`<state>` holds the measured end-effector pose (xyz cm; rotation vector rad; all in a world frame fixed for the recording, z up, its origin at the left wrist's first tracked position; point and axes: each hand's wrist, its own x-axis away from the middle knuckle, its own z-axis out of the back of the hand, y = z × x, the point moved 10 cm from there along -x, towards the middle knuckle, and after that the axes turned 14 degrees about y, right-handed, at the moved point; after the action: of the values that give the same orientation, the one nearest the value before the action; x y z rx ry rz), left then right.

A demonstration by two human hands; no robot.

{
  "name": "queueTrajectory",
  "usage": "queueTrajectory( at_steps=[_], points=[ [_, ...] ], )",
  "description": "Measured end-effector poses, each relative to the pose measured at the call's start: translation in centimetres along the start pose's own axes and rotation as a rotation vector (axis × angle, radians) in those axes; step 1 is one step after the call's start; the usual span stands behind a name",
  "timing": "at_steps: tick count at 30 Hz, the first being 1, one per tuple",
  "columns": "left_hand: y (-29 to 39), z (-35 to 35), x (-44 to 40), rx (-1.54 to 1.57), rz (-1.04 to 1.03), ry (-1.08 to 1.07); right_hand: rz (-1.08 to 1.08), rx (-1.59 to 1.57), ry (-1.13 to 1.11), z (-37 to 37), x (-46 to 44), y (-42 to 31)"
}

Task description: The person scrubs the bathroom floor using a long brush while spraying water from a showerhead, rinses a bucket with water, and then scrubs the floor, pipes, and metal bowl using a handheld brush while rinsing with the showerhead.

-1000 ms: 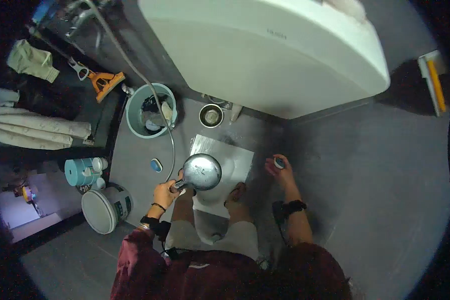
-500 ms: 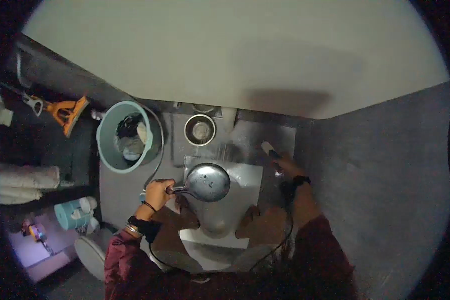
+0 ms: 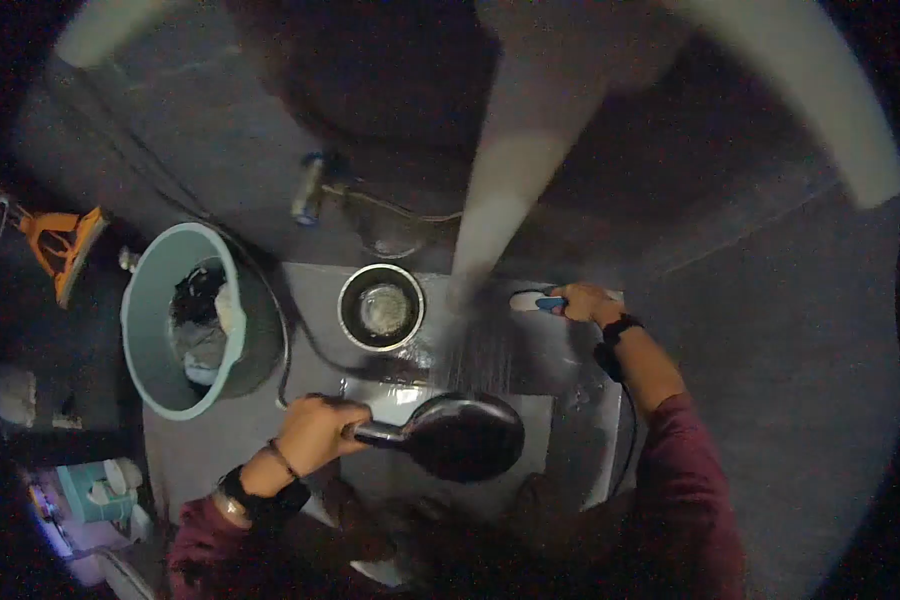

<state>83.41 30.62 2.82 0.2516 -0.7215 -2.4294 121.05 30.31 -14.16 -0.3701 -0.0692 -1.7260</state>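
Note:
My left hand [image 3: 315, 435] is wrapped round the handle of a large round shower head [image 3: 465, 437], whose dark back faces me. Thin streams of water spray forward from it onto the wet floor [image 3: 490, 360]. Farther out to the right, my right hand [image 3: 585, 303] grips the blue handle of a small brush [image 3: 526, 301] with a whitish oval head, low over the floor near the wall. A round steel bowl [image 3: 381, 307] with something pale inside stands ahead of the shower head. The brush's bristles are hidden from me.
A pale green tub [image 3: 185, 320] with dark and light cloths stands at left, a hose [image 3: 285, 340] beside it. A white pedestal [image 3: 515, 180] under a basin comes down ahead. A small tap [image 3: 311, 190] juts from the wall. An orange squeegee-like tool [image 3: 60, 245] leans at far left.
My view has tilted up toward the wall and under the basin. The shower head has tipped and moved right and nearer. My right hand has turned the brush sideways, close to the wall.

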Motion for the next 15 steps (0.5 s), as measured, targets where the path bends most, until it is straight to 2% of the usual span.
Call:
queueTrajectory(
  at_steps=[3, 5, 7, 8, 10, 11, 13, 14, 15],
  points=[
    [0.3, -1.2, 1.0, -0.129, -0.009, -0.019, 0.104, -0.080, 0.071, -1.4, -0.4, -0.1],
    [-0.4, -2.2, 2.3, -0.181, 0.038, -0.189, 0.132, -0.152, 0.075, -3.9, -0.5, 0.6],
    [0.2, -1.8, 2.3, -0.189, 0.018, -0.152, 0.030, -0.433, 0.089, -5.1, -1.6, 1.1],
    [0.7, -1.6, 2.1, -0.186, -0.002, -0.103, 0.034, -0.441, 0.084, -6.1, -2.1, 0.8],
    [0.8, -3.0, 2.2, -0.192, 0.038, -0.142, 0.138, -0.721, 0.211, -5.6, -2.5, -2.2],
    [0.2, -3.4, 2.5, -0.151, 0.100, -0.122, 0.143, -0.730, 0.207, -6.2, -3.3, -3.1],
    [-0.1, -4.2, 3.0, -0.109, 0.169, -0.106, 0.023, -0.513, 0.374, -7.0, -6.1, -2.5],
    [-0.5, -4.7, 3.3, -0.072, 0.246, -0.103, 0.027, -0.523, 0.369, -8.1, -7.2, -2.4],
    [-0.8, -5.2, 3.5, -0.033, 0.326, -0.101, 0.083, -0.385, 0.479, -7.3, -7.6, -3.1]
  ],
)
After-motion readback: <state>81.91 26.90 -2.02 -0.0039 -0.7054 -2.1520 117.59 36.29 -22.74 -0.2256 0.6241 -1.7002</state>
